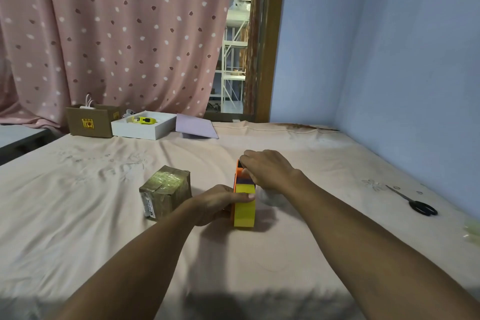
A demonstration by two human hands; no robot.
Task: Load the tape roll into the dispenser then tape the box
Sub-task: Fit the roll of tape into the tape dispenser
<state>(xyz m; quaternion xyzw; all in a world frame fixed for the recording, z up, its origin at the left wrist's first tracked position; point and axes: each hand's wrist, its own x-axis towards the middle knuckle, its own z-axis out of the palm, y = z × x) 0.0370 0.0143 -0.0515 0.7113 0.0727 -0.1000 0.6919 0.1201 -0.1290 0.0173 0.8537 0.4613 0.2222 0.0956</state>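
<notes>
While the left hand (220, 202) wraps its fingers around the side of the yellow tape roll (244, 209), thumb pressed on top, the right hand (265, 170) pinches its fingers together at the front of the orange dispenser (238, 173). Roll and dispenser stand upright near the middle of the bed (104, 215). Just beside the left hand sits the box (165, 191), wrapped in shiny tape. Black scissors (415, 202) lie near the right edge. A cardboard carton (89, 122) and a white tray (145, 126) sit along the far edge.
</notes>
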